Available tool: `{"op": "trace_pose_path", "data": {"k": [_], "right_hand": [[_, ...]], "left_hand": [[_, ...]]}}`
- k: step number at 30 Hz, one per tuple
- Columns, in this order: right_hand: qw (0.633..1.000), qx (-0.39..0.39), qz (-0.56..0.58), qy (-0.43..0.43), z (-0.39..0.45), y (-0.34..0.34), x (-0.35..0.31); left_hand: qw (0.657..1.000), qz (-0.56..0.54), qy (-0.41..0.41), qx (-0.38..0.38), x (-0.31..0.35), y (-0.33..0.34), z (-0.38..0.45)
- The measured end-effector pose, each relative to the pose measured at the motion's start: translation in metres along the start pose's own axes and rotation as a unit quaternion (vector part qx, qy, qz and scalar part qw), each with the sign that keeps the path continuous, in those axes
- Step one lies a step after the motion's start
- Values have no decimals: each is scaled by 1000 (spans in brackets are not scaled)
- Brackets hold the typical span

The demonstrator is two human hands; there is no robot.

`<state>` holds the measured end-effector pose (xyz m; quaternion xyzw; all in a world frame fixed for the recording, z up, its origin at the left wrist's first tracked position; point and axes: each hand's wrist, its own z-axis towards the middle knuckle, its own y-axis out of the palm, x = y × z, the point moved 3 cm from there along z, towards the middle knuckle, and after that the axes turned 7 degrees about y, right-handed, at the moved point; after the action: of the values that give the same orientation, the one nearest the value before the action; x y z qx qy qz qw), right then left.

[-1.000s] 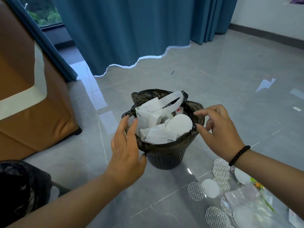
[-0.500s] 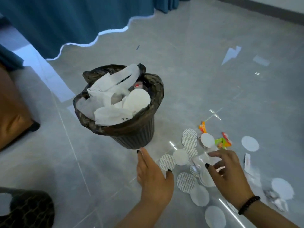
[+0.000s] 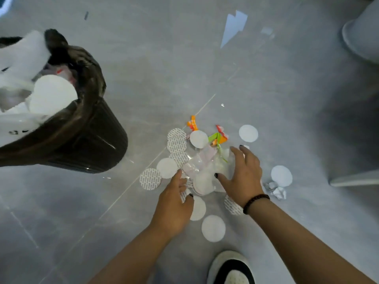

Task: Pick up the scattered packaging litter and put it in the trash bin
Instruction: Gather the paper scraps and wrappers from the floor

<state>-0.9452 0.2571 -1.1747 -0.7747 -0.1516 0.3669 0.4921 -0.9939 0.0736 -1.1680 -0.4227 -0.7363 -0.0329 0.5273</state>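
A dark trash bin (image 3: 90, 140) lined with a black bag stands at the left, stuffed with white paper and a white disc. Scattered litter lies on the grey floor: several white and patterned round discs (image 3: 150, 178), a clear plastic wrapper (image 3: 205, 165), orange and green wrapper scraps (image 3: 217, 137), and a crumpled white paper (image 3: 275, 190). My left hand (image 3: 174, 203) hovers over the pile's near-left side, fingers apart. My right hand (image 3: 243, 173), with a bead bracelet, is spread over the clear wrapper and touches it; neither hand holds anything.
A white and black shoe (image 3: 230, 267) is at the bottom edge. A pale grey object (image 3: 361, 33) stands at the top right, and another pale edge (image 3: 354, 180) lies at the right. A white disc (image 3: 213, 228) lies nearest the shoe.
Both hands left the bin's rim and came down onto the litter pile. The view tilted down, so the bin now sits at the left edge.
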Motion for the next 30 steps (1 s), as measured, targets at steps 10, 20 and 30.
{"op": "trace_pose_path", "data": {"k": [10, 20, 30], "right_hand": [[993, -56, -98, -14, 12, 2, 30], [852, -143, 458, 210, -20, -22, 26], [754, -209, 562, 268, -40, -34, 23]], "left_hand": [[1000, -21, -9, -11, 10, 28, 10], [987, -128, -55, 79, 18, 27, 8], [955, -285, -81, -7, 36, 21, 2]]}}
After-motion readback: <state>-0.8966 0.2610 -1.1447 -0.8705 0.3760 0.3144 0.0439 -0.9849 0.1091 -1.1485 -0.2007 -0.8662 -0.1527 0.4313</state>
